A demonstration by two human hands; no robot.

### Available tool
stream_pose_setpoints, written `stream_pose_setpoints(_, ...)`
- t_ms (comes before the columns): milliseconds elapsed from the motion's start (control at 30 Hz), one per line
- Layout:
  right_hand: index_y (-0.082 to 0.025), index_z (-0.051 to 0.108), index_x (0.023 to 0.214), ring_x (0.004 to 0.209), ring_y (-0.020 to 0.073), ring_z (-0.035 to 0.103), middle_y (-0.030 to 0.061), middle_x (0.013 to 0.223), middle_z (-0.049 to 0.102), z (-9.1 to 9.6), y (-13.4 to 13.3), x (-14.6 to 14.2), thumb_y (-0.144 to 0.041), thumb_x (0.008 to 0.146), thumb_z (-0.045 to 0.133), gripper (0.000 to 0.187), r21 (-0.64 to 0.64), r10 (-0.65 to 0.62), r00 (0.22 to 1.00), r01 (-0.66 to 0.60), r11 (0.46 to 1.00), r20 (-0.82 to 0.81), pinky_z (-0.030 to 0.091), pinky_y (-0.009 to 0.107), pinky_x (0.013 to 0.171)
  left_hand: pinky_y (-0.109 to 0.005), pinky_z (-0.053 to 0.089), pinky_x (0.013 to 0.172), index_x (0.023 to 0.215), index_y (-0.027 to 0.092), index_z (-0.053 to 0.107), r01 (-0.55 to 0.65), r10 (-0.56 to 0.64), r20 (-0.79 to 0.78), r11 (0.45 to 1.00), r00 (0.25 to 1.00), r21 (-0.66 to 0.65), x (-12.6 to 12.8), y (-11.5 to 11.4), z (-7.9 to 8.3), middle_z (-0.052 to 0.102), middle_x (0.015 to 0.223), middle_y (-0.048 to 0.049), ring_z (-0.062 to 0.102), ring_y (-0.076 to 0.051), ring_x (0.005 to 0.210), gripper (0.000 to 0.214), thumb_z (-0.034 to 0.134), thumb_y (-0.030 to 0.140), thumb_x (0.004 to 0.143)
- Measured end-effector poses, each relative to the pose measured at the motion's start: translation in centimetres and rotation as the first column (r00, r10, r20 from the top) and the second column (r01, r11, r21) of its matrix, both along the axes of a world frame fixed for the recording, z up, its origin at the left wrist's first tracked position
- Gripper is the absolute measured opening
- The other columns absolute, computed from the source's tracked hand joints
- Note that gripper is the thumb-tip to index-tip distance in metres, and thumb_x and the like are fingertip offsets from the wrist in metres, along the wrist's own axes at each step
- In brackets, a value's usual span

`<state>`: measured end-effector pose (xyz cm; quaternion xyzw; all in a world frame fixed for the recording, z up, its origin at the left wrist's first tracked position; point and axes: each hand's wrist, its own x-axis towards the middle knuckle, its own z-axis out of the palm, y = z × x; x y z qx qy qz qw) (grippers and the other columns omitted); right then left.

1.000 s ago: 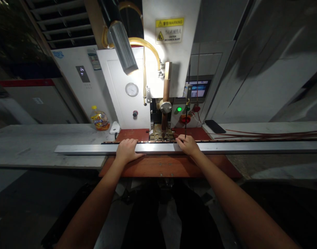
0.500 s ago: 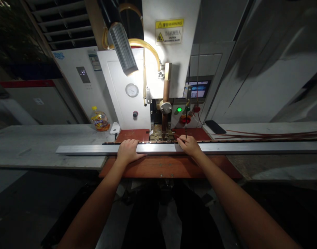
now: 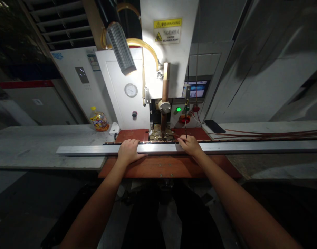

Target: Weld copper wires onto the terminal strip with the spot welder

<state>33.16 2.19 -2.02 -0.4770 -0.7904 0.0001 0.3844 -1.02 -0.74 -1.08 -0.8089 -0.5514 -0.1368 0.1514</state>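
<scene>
A long silver metal bar [image 3: 86, 149] lies crosswise over the red-brown work plate [image 3: 148, 166]. My left hand [image 3: 128, 151] is closed over the bar, with the thumb along its near side. My right hand [image 3: 191, 145] rests over the bar to the right, its fingers pinched on what looks like a thin reddish-brown rod [image 3: 175, 134] pointing at the machine. Between the hands, just behind the bar, the copper-coloured electrode [image 3: 164, 121] comes down onto a small brass-coloured fixture [image 3: 156, 130]. A thin black rod [image 3: 185, 119] hangs down to my right fingers.
Behind stands a white machine [image 3: 123, 69] with a gauge, a green light and a screen. A lamp [image 3: 121, 48] hangs above. On the left bench are a bottle [image 3: 98, 120] and a small white device [image 3: 114, 128]; on the right, a black phone [image 3: 214, 126] and several brown rods [image 3: 272, 134].
The view has shifted very slightly. Both hands and the bar stay in the same places.
</scene>
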Motion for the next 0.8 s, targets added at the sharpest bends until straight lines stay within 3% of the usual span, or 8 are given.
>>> stream_pose_setpoints(800, -0.022, 0.055, 0.059, 0.065, 0.0189, 0.057, 0.0057, 0.065, 0.064, -0.1, 0.24, 0.96, -0.032, 0.091, 0.049, 0.034, -0.003, -0.011, 1.0, 0.011, 1.0, -0.011, 0.038, 0.031, 0.067, -0.043, 0.041, 0.088, 0.109, 0.021, 0.065, 0.009, -0.008, 0.033, 1.0, 0.999, -0.025, 0.85, 0.2, -0.19, 0.069, 0.104, -0.0124, 0.06, -0.032, 0.101, 0.067, 0.068, 0.076, 0.071)
